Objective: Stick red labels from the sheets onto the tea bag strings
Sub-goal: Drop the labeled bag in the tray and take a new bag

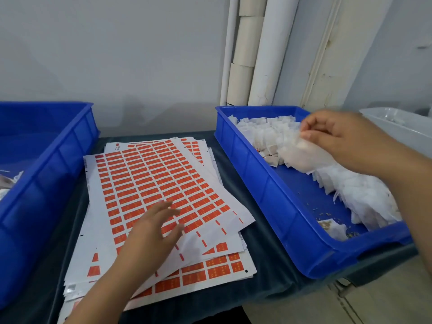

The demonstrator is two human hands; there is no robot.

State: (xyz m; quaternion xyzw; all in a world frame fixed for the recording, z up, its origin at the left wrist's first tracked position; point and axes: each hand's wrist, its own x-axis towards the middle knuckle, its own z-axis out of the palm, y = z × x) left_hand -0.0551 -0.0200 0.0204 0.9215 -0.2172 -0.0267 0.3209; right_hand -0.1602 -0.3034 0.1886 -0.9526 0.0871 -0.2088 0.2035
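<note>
**A:** What are the hands doing?

**B:** The left hand lies flat, fingers straight and spread, palm down on the top sheet of red labels. It holds nothing. The right hand has its fingers curled, pinching a white tea bag lifted from the pile; the strings are too fine to make out.

**A:** How are the arms placed?

**B:** The left forearm comes up from the bottom edge, angled right. The right forearm enters from the right edge and reaches across to the left, wrist raised above a bin.

**A:** And the containers?

**B:** Under the right hand sits a blue bin holding a long row of white tea bags, with loose crumbs on its floor. Beneath the left hand, the label sheets form a fanned stack on a dark cloth. Well to the left of that hand stands a second blue bin; only a little white material shows inside. Beyond the right hand is a clear plastic tub.
</note>
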